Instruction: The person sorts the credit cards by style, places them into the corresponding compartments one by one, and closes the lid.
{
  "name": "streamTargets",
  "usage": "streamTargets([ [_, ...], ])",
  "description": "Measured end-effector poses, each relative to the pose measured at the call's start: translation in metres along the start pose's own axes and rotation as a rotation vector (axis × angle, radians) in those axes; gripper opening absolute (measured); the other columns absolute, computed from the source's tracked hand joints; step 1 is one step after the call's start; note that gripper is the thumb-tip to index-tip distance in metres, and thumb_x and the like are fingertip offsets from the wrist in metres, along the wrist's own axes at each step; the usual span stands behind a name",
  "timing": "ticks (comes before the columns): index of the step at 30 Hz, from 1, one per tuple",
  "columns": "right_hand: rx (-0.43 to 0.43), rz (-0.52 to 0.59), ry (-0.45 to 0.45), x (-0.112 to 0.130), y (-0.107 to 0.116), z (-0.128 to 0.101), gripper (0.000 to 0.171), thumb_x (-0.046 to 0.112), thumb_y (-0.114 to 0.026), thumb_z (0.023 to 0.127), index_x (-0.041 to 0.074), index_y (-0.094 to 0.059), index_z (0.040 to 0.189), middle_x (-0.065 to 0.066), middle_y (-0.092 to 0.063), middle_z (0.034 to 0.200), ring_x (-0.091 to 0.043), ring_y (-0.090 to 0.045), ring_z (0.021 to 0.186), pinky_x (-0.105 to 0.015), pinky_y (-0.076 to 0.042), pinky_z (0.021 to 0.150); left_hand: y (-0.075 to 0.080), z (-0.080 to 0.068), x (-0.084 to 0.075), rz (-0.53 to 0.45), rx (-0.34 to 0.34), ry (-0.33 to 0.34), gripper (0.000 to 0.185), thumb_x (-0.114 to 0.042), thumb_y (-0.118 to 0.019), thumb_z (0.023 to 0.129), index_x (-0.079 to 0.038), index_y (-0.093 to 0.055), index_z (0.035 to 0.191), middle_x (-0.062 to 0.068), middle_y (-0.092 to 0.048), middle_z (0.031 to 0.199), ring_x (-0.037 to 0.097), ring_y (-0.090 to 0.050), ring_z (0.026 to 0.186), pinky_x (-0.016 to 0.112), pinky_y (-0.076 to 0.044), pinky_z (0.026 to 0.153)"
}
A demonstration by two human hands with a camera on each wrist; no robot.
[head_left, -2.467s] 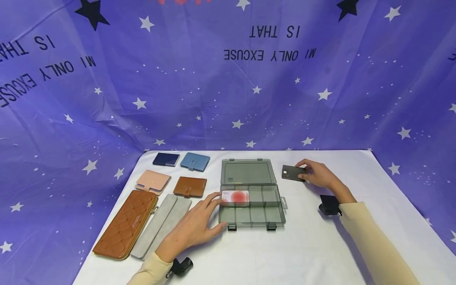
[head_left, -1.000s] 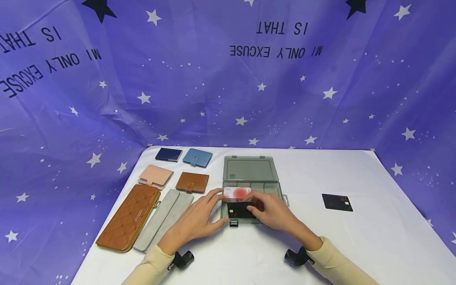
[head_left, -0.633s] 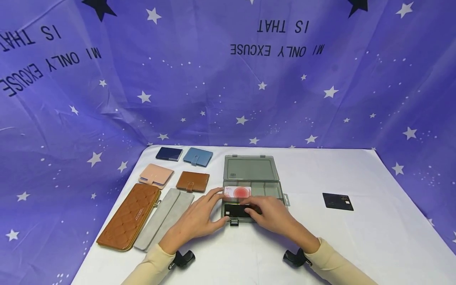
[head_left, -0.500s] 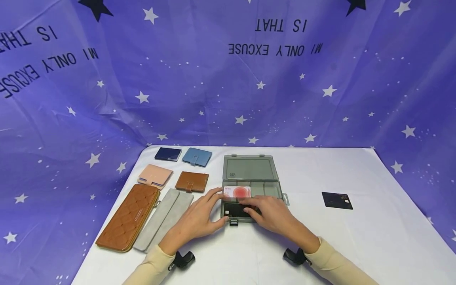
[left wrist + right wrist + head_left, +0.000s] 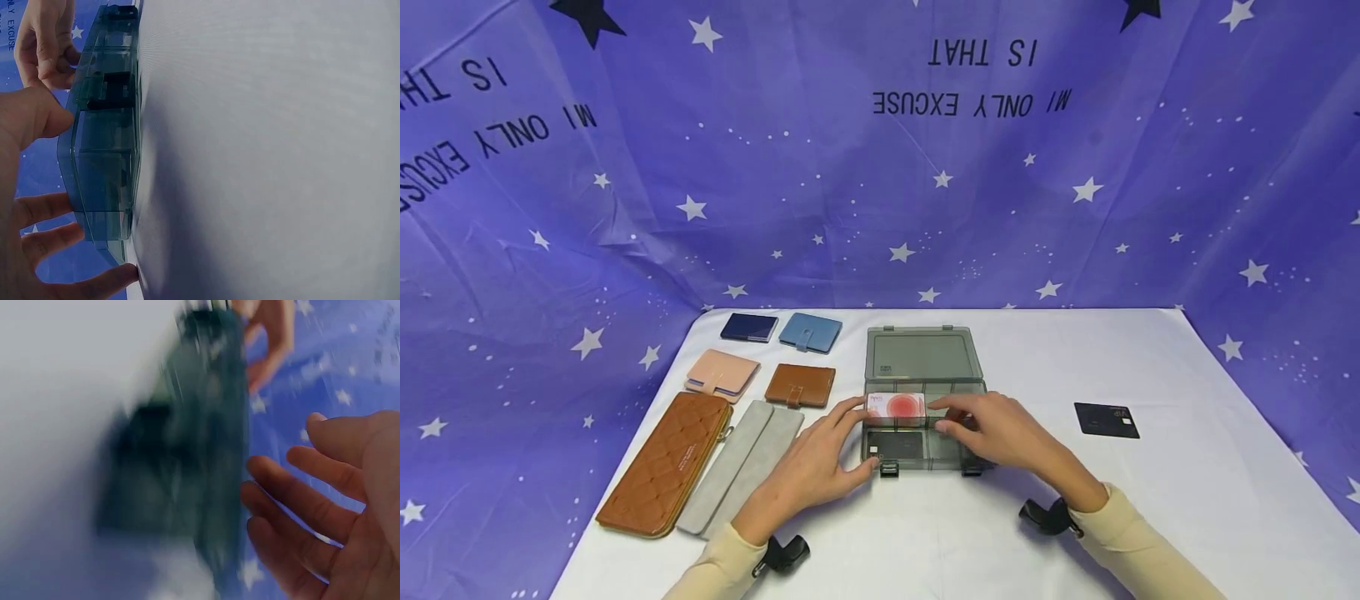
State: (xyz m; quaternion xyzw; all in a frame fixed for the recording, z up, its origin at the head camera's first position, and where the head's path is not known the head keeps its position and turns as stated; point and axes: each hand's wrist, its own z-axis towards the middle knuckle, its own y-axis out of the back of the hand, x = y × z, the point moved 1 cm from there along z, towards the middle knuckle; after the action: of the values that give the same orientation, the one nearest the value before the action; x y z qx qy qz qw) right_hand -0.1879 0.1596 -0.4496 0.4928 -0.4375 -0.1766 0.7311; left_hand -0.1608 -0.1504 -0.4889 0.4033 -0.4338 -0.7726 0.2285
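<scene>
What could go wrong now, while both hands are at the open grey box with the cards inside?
1. The left hand only rests against the box corner; a push from the right hand might slide the light box on the smooth white table.
2. The red card lies across a divider, not flat, so it might tip or block the lid when closing.
3. One black card lies far to the right and may be forgotten.
</scene>
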Motion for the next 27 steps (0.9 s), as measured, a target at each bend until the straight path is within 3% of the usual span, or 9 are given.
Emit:
streamTargets([
  [6, -0.08, 0.017, -0.053, -0.042, 0.041, -0.017, 0.032, 0.026, -0.072, 0.106, 0.019, -0.074, 0.137, 0.013, -0.078, 0.099, -0.009, -0.074, 0.089, -0.036, -0.063, 0.081, 0.0, -0.001, 0.001, 0.03, 0.0, 0.0, 0.064, -0.046, -0.081, 0.092, -0.013, -0.064, 0.144, 0.006, -0.052, 0.161, 0.035, -0.069, 0.117, 0.055, -0.057, 0.096],
  [13, -0.123, -0.069, -0.149, -0.099, 0.078, -0.058, 0.029, 0.022, -0.073, 0.105, 0.018, -0.074, 0.134, 0.008, -0.079, 0.101, -0.015, -0.076, 0.091, -0.036, -0.063, 0.081, 0.001, 0.001, 0.001, 0.076, 0.025, -0.03, 0.066, -0.051, -0.077, 0.094, -0.014, -0.062, 0.146, 0.005, -0.05, 0.162, 0.034, -0.069, 0.117, 0.053, -0.057, 0.096],
  [21, -0.091, -0.087, -0.174, -0.156, 0.091, -0.105, 0.032, 0.011, -0.079, 0.099, 0.007, -0.074, 0.13, 0.006, -0.077, 0.103, -0.013, -0.074, 0.096, -0.034, -0.063, 0.08, 0.003, -0.001, 0.001, 0.122, 0.022, -0.057, 0.067, -0.055, -0.075, 0.096, -0.014, -0.062, 0.148, 0.006, -0.051, 0.163, 0.036, -0.069, 0.114, 0.052, -0.058, 0.093],
  [27, -0.137, -0.086, -0.158, -0.187, 0.093, -0.133, 0.04, 0.009, -0.086, 0.092, 0.005, -0.074, 0.13, -0.002, -0.079, 0.109, -0.014, -0.074, 0.099, -0.026, -0.061, 0.083, 0.004, -0.001, 0.002, 0.144, 0.014, -0.064, 0.065, -0.055, -0.074, 0.096, -0.016, -0.062, 0.148, 0.005, -0.052, 0.162, 0.035, -0.07, 0.111, 0.052, -0.059, 0.091],
])
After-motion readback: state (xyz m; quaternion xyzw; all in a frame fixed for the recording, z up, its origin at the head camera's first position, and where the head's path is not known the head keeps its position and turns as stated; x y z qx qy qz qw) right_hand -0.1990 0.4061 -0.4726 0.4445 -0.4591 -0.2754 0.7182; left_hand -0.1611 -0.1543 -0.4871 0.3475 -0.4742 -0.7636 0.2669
